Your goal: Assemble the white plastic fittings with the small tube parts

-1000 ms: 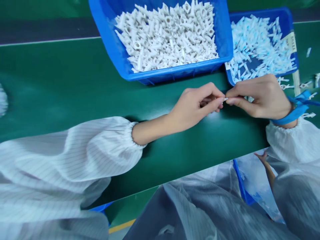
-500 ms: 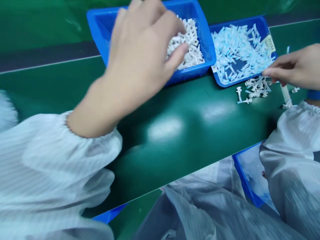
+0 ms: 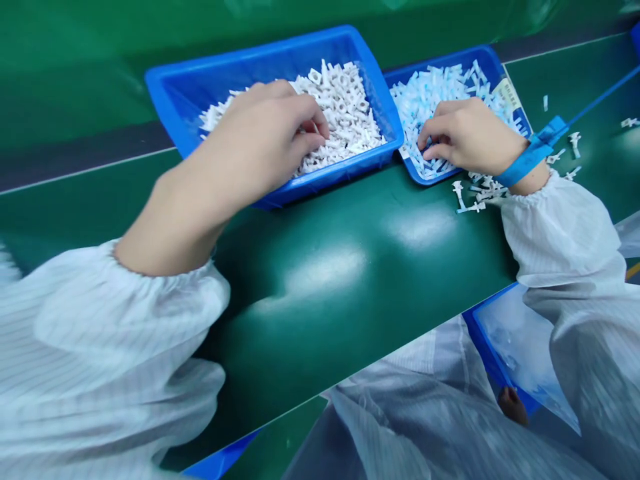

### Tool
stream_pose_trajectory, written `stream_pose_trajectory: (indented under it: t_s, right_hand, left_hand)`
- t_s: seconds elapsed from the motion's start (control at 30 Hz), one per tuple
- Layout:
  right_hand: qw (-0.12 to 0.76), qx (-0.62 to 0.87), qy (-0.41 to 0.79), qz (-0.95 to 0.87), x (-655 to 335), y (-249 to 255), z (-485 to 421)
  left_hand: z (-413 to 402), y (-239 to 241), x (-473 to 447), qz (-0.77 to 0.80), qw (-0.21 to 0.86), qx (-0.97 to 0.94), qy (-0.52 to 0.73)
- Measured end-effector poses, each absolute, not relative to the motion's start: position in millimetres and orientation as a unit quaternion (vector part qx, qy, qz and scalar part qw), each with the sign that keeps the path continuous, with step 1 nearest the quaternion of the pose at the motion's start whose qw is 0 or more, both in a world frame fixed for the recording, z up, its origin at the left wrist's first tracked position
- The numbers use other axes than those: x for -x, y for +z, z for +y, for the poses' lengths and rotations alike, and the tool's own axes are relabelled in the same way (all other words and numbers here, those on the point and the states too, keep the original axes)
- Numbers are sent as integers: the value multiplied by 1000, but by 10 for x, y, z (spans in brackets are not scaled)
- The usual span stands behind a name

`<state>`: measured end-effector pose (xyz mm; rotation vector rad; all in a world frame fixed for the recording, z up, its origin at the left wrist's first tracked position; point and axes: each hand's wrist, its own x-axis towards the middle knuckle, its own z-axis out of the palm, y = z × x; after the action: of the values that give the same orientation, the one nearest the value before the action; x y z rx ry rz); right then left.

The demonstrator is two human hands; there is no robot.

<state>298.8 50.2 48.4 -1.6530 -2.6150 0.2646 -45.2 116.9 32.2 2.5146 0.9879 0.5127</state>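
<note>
My left hand [image 3: 273, 133] reaches into a deep blue bin [image 3: 340, 175] of small white plastic parts [image 3: 345, 100]. Its thumb and index finger come together just over the pile; anything between them is too small or hidden to tell. Over a shallower blue tray [image 3: 425, 179] of short, pale-blue-tipped plastic tubes [image 3: 430, 87], my right hand [image 3: 465, 133] has its fingers curled and its thumb close to them among the tubes. What they pinch, if anything, does not show clearly. A blue wrist strap [image 3: 530, 160] with a cord circles my right wrist.
Joined white-and-blue pieces [image 3: 470, 200] lie in front of the tray, partly behind my right wrist. More loose pieces [image 3: 575, 143] are scattered to the right on the green work surface [image 3: 320, 280]. Below its edge, a blue container [image 3: 500, 360] holds a clear plastic bag.
My right hand has moved left from beside the tray's right edge to over the tubes. My left hand has lowered into the white parts. The view has shifted slightly.
</note>
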Motion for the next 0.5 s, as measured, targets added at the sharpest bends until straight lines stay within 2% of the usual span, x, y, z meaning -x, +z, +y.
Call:
stream_pose_trajectory:
  t_s: [0.2,0.37,0.5]
  right_hand:
    - [37,526,98,-844,-3209,617,351]
    - [17,568,87,-818,-3183,721,259]
    - [40,584,79,-807,-3151,775,208]
  left_hand:
    - [1286,164,501,325,199,-905,189]
    - [1164,347,467,307,164,-922,172]
    - [1070,442,439,337,132,-922,135]
